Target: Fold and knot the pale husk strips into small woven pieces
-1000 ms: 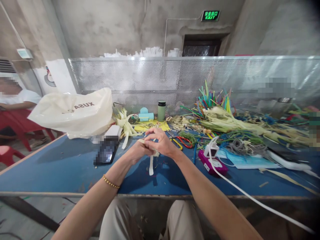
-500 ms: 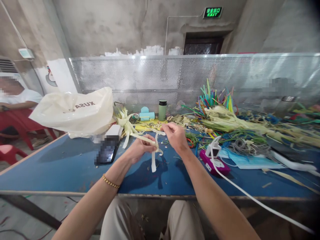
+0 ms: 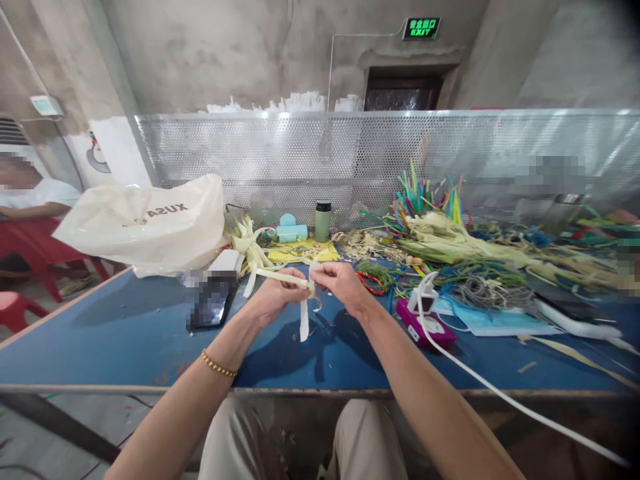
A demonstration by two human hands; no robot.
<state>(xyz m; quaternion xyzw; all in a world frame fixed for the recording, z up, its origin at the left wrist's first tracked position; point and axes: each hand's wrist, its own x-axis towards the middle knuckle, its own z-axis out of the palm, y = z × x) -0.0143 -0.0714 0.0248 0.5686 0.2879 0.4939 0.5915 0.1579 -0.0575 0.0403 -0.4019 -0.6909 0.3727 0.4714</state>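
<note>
Left hand (image 3: 279,292) and right hand (image 3: 344,285) have fingers clamped on pale strips (image 3: 304,323), one hanging below the fingertips.

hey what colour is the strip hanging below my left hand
The strip is off-white, best seen in the head view.

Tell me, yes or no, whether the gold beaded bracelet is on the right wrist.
No: the gold beaded bracelet is around the wrist of the left hand, while the right hand has a bare wrist.
</note>
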